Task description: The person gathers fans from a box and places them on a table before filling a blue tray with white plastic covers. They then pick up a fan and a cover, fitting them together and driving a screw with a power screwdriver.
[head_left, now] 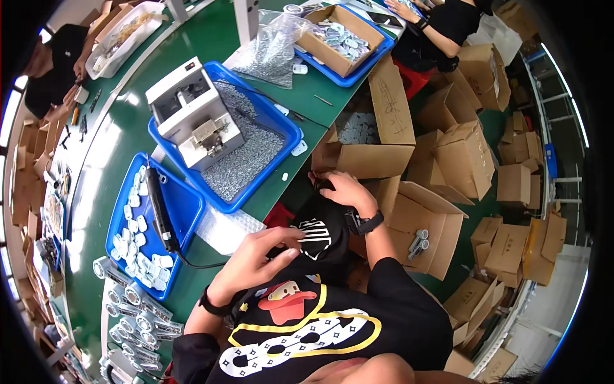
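My left hand [265, 253] is over my lap, fingers apart and thumb out, with nothing in it. Its fingertips are close to a black cloth [318, 238] with a white print. At the table edge, the curled fingers of my right hand [345, 191] close on the far end of this cloth; the fingertips are partly hidden. To the left, a black corded screwdriver [159, 208] lies across a blue tray [196, 224] of white plastic pieces [137, 249]. A second blue tray [291, 121] holds many small metal screws [246, 157] and a white screw-feeding machine [192, 112].
White cylindrical devices [137, 313] are piled at the near left. Open cardboard boxes [374, 160] stand to my right, one [441, 221] with a few devices inside. A bag of screws [272, 54] and a carton of parts [342, 38] lie far off. Other people [441, 29] sit nearby.
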Demonstrator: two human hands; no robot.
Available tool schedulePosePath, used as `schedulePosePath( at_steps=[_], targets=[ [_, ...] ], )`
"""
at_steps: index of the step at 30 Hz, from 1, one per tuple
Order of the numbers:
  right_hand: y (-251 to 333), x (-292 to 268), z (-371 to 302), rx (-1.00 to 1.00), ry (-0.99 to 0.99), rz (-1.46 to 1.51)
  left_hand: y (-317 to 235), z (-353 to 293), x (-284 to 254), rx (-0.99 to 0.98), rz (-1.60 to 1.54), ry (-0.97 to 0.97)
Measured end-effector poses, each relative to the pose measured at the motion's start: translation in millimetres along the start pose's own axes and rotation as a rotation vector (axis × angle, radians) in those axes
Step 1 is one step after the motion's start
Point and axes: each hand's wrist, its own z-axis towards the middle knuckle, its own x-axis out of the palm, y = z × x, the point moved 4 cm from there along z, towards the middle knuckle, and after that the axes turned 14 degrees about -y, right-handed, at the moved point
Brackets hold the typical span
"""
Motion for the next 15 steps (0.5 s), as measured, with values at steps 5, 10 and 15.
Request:
schedulePosePath(
  at_steps=[5,10,15],
  targets=[
    [-136,-54,31,0.216,-0.144,-0.023,2,133,109,0.338,0.397,0.335],
    [-278,-96,99,0.486,-0.532,-0.362,76,222,200,0.160,0.401,0.597],
    [-326,-120,148,0.618,-0.450,-0.711,191,298,259,-0.187,0.552,0.429]
  ],
)
